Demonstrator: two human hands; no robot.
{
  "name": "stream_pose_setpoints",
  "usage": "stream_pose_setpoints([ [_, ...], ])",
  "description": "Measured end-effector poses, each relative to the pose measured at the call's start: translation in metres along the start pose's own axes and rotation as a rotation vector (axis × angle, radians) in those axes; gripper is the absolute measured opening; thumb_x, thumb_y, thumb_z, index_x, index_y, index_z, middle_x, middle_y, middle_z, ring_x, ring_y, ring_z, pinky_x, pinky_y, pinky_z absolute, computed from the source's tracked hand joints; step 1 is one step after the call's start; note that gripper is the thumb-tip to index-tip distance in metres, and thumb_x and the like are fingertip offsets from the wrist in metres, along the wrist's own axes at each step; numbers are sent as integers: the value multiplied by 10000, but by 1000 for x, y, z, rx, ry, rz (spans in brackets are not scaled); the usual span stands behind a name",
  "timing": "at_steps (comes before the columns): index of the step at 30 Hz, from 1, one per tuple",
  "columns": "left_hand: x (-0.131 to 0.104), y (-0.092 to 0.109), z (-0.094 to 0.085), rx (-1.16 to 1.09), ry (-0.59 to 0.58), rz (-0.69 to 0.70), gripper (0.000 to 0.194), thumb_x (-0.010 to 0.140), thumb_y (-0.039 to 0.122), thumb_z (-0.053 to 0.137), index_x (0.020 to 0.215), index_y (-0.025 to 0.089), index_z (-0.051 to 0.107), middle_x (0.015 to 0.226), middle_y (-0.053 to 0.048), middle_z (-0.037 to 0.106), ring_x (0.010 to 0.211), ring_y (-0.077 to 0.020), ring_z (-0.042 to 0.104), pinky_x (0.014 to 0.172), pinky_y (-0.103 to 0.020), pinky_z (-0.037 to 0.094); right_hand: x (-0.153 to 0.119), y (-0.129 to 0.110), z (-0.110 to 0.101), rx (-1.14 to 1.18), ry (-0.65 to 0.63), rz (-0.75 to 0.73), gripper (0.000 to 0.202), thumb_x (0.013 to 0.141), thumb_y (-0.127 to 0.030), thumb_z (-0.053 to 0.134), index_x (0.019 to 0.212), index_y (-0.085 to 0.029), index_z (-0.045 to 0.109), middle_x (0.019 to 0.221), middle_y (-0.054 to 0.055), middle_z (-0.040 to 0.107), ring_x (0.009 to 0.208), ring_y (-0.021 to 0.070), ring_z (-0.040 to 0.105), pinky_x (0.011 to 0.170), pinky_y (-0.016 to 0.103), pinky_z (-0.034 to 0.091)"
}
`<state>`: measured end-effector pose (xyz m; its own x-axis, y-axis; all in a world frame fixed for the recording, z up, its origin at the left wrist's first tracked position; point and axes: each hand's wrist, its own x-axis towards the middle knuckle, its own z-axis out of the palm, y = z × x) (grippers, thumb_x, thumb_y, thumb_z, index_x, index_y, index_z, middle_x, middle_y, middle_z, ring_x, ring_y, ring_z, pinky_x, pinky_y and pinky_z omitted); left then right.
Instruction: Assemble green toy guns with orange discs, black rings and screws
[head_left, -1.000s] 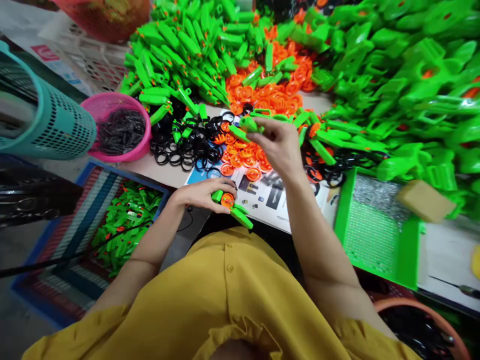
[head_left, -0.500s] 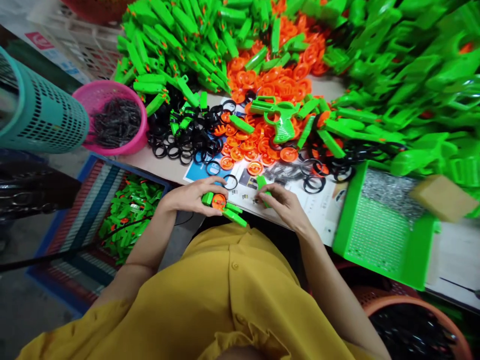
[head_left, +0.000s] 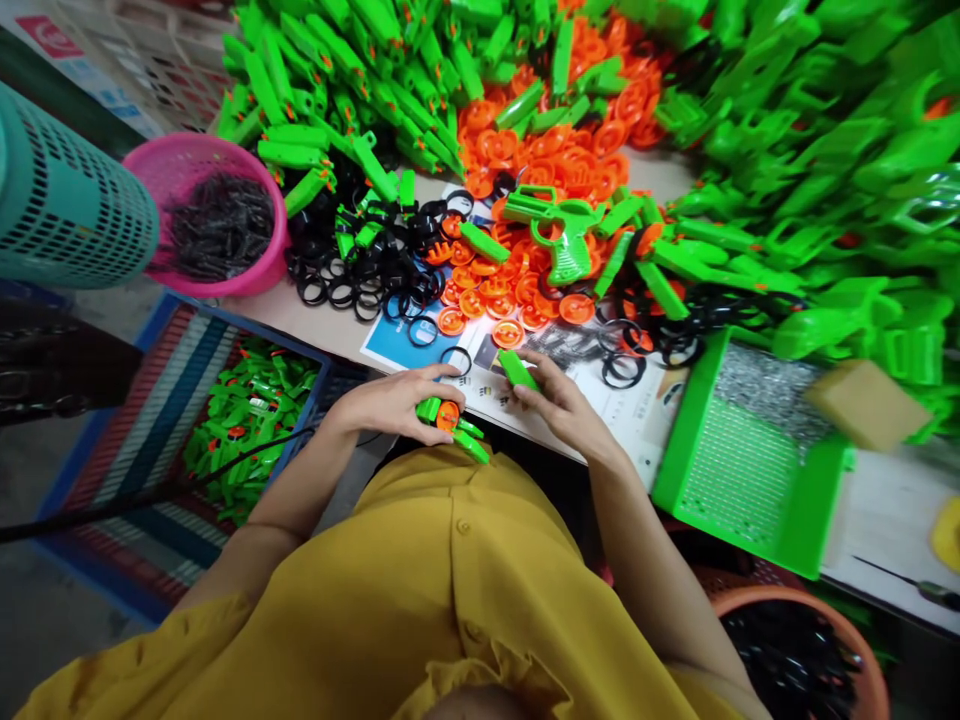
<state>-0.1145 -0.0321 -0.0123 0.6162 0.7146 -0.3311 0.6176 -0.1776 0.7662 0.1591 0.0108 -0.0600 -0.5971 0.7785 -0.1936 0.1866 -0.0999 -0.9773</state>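
Observation:
My left hand (head_left: 405, 405) is wrapped round a green part with an orange disc (head_left: 448, 416), held at the table's front edge. Between the fingers of my right hand (head_left: 559, 398) is a long green piece (head_left: 516, 369), tilted above the printed paper (head_left: 487, 385). A black ring (head_left: 456, 360) lies by my left fingertips. Beyond my hands are orange discs (head_left: 508, 333), a pile of black rings (head_left: 341, 291) and a green toy gun frame (head_left: 568, 240).
A pink basket (head_left: 281, 235) of dark parts and a teal basket (head_left: 82, 200) stand at the left, above a blue-rimmed crate (head_left: 161, 320). At the right are a green tray (head_left: 750, 480), a tan block (head_left: 866, 403) and an orange basket (head_left: 862, 640). Green parts heap at the back.
The long green piece in my right hand now tilts more to the left and shows more of its length. The part in my left hand has turned a little. The whole view has shifted slightly.

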Motion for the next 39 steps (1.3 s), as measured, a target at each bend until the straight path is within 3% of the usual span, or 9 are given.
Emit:
stream_pose_setpoints([
  [5, -1, -4, -2, 13, 12, 43, 431, 799, 444, 708, 1155, 203, 674, 1428, -128, 519, 1246, -276, 598, 1069, -332, 457, 2, -5, 2, -163, 3, -52, 478, 941, -464, 567, 1360, -256, 468, 1257, 92, 644, 1045, 239, 653, 886, 397, 541],
  [9, -6, -11, -4, 9, 40, 78, 404, 809, 425, 701, 1144, 200, 677, 1360, -114, 578, 1211, -256, 613, 1046, -315, 465, 5, -11, 5, -387, 48, -113, 411, 963, -431, 538, 1327, -243, 497, 1159, 86, 693, 991, 247, 680, 878, 395, 536],
  [14, -12, -16, -7, 26, 80, 65, 445, 807, 435, 706, 1183, 200, 668, 1381, -123, 569, 1215, -249, 608, 1064, -325, 451, 13, -8, 7, -690, 96, -306, 245, 972, -344, 526, 1174, -221, 588, 1092, 113, 703, 1023, 274, 664, 889, 417, 527],
  [24, -12, -18, -11, 20, 74, 9, 412, 782, 428, 728, 1133, 216, 690, 1497, -108, 482, 1288, -279, 567, 1082, -338, 433, 32, -4, 10, -738, 85, -431, 195, 959, -272, 541, 1109, -225, 658, 1069, 110, 671, 1021, 261, 618, 880, 401, 518],
  [33, -10, -15, -12, 17, 62, 8, 358, 776, 396, 742, 1090, 230, 703, 1503, -86, 473, 1290, -274, 560, 1088, -335, 421, 43, -1, 14, -889, 20, -432, 279, 980, -373, 504, 1112, -240, 710, 1007, 114, 704, 942, 270, 616, 825, 401, 477],
  [39, -8, -17, -11, 22, 60, 8, 351, 783, 399, 735, 1090, 232, 700, 1500, -87, 468, 1272, -267, 566, 1078, -330, 421, 40, 0, 11, -944, 5, -406, 281, 981, -359, 509, 1120, -238, 721, 960, 103, 692, 902, 254, 603, 790, 370, 462],
])
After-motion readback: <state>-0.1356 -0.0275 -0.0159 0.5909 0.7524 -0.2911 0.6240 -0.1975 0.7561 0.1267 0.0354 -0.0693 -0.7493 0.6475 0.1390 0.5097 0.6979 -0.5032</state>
